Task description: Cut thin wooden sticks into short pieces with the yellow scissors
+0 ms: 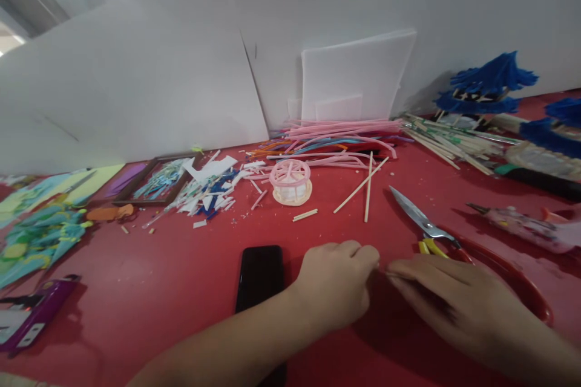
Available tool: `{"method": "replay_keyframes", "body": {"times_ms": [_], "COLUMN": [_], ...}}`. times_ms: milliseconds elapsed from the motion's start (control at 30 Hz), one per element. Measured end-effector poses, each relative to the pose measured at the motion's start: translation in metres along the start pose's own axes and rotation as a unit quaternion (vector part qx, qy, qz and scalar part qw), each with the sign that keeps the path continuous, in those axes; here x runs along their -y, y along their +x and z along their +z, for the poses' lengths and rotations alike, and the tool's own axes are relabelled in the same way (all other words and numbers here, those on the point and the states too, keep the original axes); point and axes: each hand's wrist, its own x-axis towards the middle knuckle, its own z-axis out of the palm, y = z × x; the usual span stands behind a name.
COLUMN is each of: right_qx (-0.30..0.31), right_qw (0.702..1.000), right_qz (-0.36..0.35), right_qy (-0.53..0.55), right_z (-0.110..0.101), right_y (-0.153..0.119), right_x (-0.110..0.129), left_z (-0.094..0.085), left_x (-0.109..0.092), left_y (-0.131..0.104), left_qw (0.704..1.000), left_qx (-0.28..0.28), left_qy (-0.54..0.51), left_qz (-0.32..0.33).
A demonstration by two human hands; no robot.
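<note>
My left hand [338,283] is closed in a fist over the red table, just right of a black phone [261,275]. Close to its knuckles is my right hand [458,296], its fingers pressed together and pointing left. Whatever either hand pinches is hidden or too small to name. Partly behind my right hand lie red-handled scissors [420,217], blades pointing away to the left. Beyond my hands stands a small round model [290,181] with a pink spoked top and a pale base. Two crossed wooden sticks [368,190] and some short stick pieces [305,215] lie near it.
Pink and coloured strips [340,130] lie along the white wall beside wooden sticks [454,139]. Paper scraps [209,184] and a brown frame [124,195] are at left. A glue gun [531,227] and blue-roofed models [490,87] are at right; a purple device [43,314] sits near left.
</note>
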Motion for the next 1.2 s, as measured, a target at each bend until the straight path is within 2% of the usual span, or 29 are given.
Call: {"method": "replay_keyframes", "body": {"times_ms": [133,233,333,433,500,600,667,733,800,867,1033,1200], "right_qx": [-0.009,-0.022,-0.035,-0.032,-0.02,0.005,0.009,-0.001,-0.009,-0.012,0.002,0.013], "right_qw": [0.999,0.999,0.999,0.998,0.997,0.996,0.997,0.998,0.999,0.999,0.999,0.999], "right_qz": [0.01,0.025,0.035,0.053,0.073,0.087,0.08,0.063,0.046,0.031,0.02,0.017], "right_qy": [0.029,0.014,-0.013,-0.021,-0.019,-0.006,0.0,0.003,0.009,0.018,0.037,0.036], "right_z": [-0.002,-0.005,-0.007,-0.008,-0.007,-0.006,-0.005,-0.005,-0.005,-0.005,-0.004,-0.001], "right_y": [0.0,-0.001,-0.002,-0.005,-0.008,-0.007,-0.005,-0.001,0.002,0.002,-0.002,-0.006], "right_x": [0.001,-0.001,-0.005,-0.007,-0.008,-0.007,-0.006,-0.005,-0.004,-0.003,-0.005,-0.006], "left_z": [-0.011,-0.024,-0.034,-0.039,-0.042,-0.049,-0.052,-0.051,-0.047,-0.041,-0.033,-0.044], "left_x": [0.005,0.022,0.046,0.062,0.067,0.062,0.052,0.039,0.025,0.013,0.005,0.015], "left_y": [0.0,0.006,0.012,0.013,0.011,0.007,0.004,0.001,-0.001,-0.002,-0.003,-0.002], "left_qw": [1.0,0.998,0.992,0.984,0.979,0.974,0.98,0.988,0.991,0.993,0.997,0.999], "left_qx": [0.011,-0.027,-0.072,-0.104,-0.144,-0.19,-0.17,-0.097,-0.029,0.002,0.021,0.018], "left_qy": [0.028,0.054,0.071,0.073,0.072,0.032,-0.041,-0.116,-0.131,-0.101,-0.039,-0.004], "left_qz": [-0.001,-0.015,-0.082,-0.122,-0.125,-0.122,-0.1,-0.041,0.024,0.054,0.069,0.043]}}
